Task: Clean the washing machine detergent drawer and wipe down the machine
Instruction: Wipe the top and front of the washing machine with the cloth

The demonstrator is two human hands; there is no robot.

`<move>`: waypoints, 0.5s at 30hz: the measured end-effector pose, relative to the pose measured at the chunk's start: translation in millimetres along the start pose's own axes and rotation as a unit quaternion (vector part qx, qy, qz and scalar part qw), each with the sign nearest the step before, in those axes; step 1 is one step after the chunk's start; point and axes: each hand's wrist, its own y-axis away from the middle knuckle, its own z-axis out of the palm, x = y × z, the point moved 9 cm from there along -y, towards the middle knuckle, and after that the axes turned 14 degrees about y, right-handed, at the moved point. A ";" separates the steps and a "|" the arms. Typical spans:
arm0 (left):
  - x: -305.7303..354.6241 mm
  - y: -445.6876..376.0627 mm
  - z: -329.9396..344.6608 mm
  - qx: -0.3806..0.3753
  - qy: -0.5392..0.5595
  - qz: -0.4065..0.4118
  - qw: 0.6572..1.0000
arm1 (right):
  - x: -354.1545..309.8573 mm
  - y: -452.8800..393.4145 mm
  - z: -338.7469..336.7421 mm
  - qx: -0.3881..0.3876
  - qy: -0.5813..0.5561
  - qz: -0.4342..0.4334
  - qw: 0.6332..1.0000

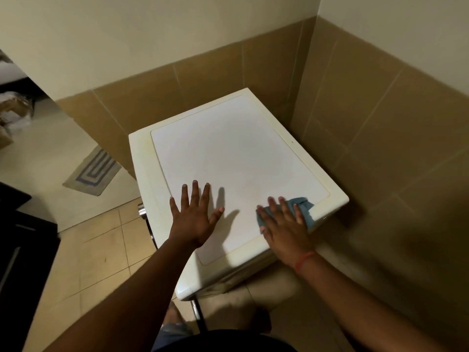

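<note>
The washing machine [236, 153] is seen from above, its flat white top framed by a cream rim, standing in a tiled corner. My left hand [194, 217] lies flat on the top near the front left, fingers spread and straight. My right hand [285, 228] presses flat on a blue cloth [303, 208] at the front right of the top, close to the rim. The cloth shows beyond and beside my fingers; the rest is hidden under my palm. The detergent drawer is not in view.
Brown tiled walls [380, 148] close in behind and to the right of the machine. A striped mat [92, 171] lies on the floor at the left. Dark furniture [17, 240] stands at the far left edge. Beige floor tiles [96, 255] spread in front.
</note>
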 end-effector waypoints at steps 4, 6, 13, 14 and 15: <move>15.4 -6.9 6.5 -0.011 -0.009 0.017 1.000 | 37.4 -13.8 6.7 0.002 0.005 -0.054 0.999; 18.0 -9.1 8.4 -0.014 -0.014 0.015 1.000 | 69.6 -19.5 9.3 -0.012 -0.003 0.066 0.998; 29.7 -17.8 16.2 -0.023 -0.017 0.017 0.999 | 74.7 -26.1 12.5 0.012 0.001 -0.028 1.000; 31.2 -18.4 17.1 -0.024 -0.018 0.017 0.999 | 93.2 -31.3 16.1 -0.002 -0.006 0.023 1.000; 32.1 -19.0 17.7 -0.025 -0.019 0.014 0.999 | 104.0 -32.9 20.6 -0.021 -0.011 0.071 0.997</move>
